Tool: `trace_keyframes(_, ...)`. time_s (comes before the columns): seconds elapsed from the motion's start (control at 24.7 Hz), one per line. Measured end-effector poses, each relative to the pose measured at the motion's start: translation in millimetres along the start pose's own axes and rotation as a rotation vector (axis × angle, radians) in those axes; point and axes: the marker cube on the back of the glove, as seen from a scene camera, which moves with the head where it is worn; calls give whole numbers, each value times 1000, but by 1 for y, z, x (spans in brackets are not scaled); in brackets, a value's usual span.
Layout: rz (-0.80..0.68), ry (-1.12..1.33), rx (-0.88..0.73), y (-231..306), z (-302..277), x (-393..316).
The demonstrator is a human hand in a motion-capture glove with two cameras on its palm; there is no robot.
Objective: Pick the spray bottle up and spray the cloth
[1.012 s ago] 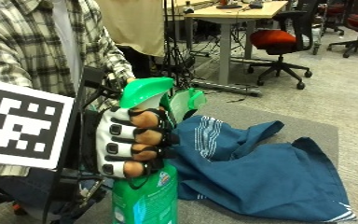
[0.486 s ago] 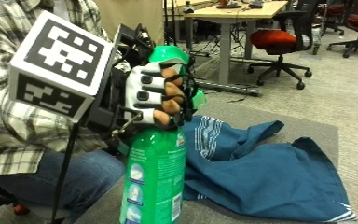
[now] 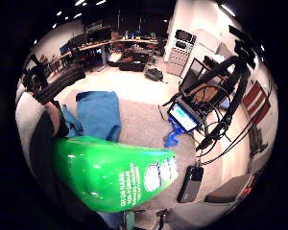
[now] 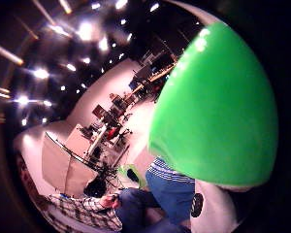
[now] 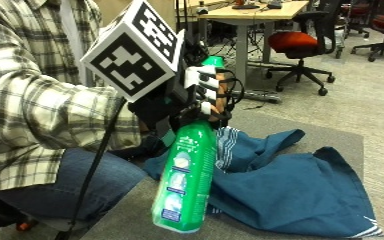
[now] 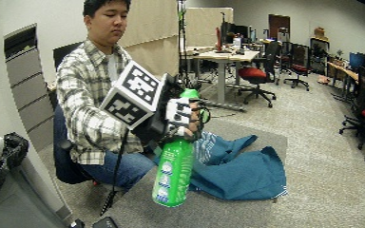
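Spray bottle [image 5: 184, 180] higher, tilted over cloth [image 5: 298, 190].

Green plastic spray bottle [image 5: 184, 177]: nozzle and trigger hidden behind black-gloved right hand [image 5: 202, 95], can't tell if the trigger is pressed. Label text too small to read. Crumpled blue cloth [image 5: 298, 190]: near edge hidden behind the bottle, corner cut off by outside view's edge

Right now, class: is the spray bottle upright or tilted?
Tilted: the spray bottle, gripped by the gloved right hand, leans with its base off the table.
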Motion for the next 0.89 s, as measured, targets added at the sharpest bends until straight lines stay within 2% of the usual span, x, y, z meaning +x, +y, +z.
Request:
trace_keyframes(0.4,-190,172,-201,-7,50,-38)
trace_keyframes(0.89,-424,326,-357,12,94,-74)
